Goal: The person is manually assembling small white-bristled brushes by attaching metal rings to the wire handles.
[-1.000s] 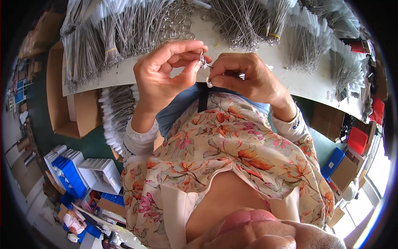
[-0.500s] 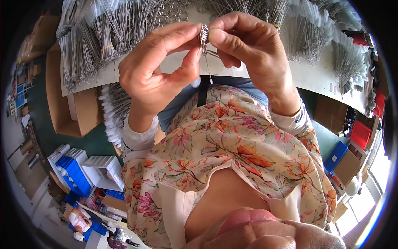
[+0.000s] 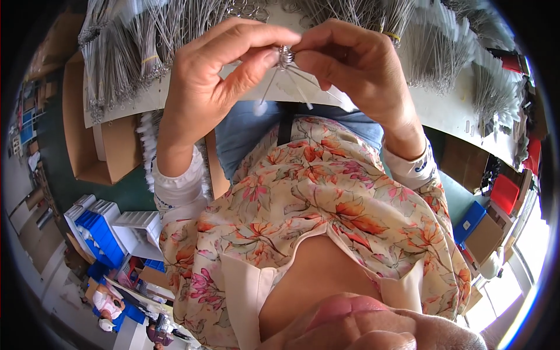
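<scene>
My two hands meet above the near edge of the table, holding a small bunch of thin wire brushes (image 3: 299,86) by its looped metal ends (image 3: 286,56). The wires fan out downward and end in white tips. My left hand (image 3: 213,70) pinches the loops from the left, its index finger stretched across the top and the thumb below. From the right, my right hand (image 3: 364,76) pinches the same loops between thumb and bent fingers. The fingers partly hide the loops, so I cannot tell exactly how they are joined.
Bundles of wire brushes (image 3: 131,64) cover the table's left side, with more bundles (image 3: 434,55) at right. Loose metal rings (image 3: 248,9) lie at the back. An open cardboard box (image 3: 105,151) and blue crates (image 3: 102,239) stand at left. Another person (image 3: 108,303) sits far off, lower left.
My left hand has shifted up and its index finger now reaches over the loops. The wires, earlier mostly bunched, now spread apart with their white tips showing.
</scene>
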Tool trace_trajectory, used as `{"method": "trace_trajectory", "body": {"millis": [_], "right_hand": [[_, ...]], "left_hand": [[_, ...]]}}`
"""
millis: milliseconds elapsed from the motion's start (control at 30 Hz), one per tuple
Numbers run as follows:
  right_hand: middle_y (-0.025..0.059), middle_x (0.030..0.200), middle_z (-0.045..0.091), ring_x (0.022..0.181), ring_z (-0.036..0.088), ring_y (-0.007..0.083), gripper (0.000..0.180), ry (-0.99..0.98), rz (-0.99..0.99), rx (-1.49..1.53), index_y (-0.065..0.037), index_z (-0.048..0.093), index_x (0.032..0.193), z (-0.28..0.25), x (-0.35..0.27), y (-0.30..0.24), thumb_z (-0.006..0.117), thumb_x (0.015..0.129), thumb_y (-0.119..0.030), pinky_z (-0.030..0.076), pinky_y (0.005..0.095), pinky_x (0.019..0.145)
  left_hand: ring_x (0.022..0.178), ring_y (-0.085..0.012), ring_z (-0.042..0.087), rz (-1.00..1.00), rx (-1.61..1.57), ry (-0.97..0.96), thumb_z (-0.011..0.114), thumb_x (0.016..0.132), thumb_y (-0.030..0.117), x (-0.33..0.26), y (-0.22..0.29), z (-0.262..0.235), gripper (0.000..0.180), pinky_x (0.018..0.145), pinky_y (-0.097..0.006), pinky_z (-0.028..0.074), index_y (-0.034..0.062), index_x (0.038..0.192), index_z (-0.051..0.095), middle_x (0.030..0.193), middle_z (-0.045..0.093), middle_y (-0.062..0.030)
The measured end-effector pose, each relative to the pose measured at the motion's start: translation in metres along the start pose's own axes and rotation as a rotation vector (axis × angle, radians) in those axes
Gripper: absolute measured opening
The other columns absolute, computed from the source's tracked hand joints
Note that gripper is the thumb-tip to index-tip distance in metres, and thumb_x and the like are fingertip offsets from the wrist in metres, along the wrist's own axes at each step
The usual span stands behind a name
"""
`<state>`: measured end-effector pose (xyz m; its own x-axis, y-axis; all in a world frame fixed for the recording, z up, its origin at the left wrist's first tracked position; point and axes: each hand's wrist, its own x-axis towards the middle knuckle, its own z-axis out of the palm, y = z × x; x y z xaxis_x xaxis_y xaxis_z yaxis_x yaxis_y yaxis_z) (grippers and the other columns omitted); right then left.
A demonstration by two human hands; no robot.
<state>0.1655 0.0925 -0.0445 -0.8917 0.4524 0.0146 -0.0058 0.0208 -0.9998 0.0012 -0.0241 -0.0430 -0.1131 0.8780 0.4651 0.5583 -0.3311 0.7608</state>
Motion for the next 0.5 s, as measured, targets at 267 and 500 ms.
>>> {"method": "trace_trajectory", "body": {"millis": [267,500], "right_hand": [[-0.0016,0.073,0.059,0.061,0.05,0.003,0.017,-0.059,0.135,0.111,0.0,0.062,0.094,0.002,0.002,0.001,0.064,0.083,-0.012,0.04,0.0183,0.053],[-0.0022,0.066,0.055,0.056,0.047,0.0027,0.017,-0.108,0.073,0.128,-0.001,0.062,0.093,0.008,0.011,0.009,0.063,0.083,-0.015,0.036,0.0173,0.048]], "left_hand": [[0.057,-0.0038,0.042,-0.549,-0.903,0.031,0.052,0.09,0.012,-0.017,-0.019,0.001,0.013,0.049,-0.02,0.036,0.004,0.099,0.059,0.078,0.056,0.0007],[0.054,-0.0043,0.04,-0.414,-0.017,-0.029,0.051,0.091,0.011,-0.018,0.015,-0.007,0.016,0.049,-0.018,0.035,-0.0004,0.101,0.054,0.071,0.051,0.0]]}}
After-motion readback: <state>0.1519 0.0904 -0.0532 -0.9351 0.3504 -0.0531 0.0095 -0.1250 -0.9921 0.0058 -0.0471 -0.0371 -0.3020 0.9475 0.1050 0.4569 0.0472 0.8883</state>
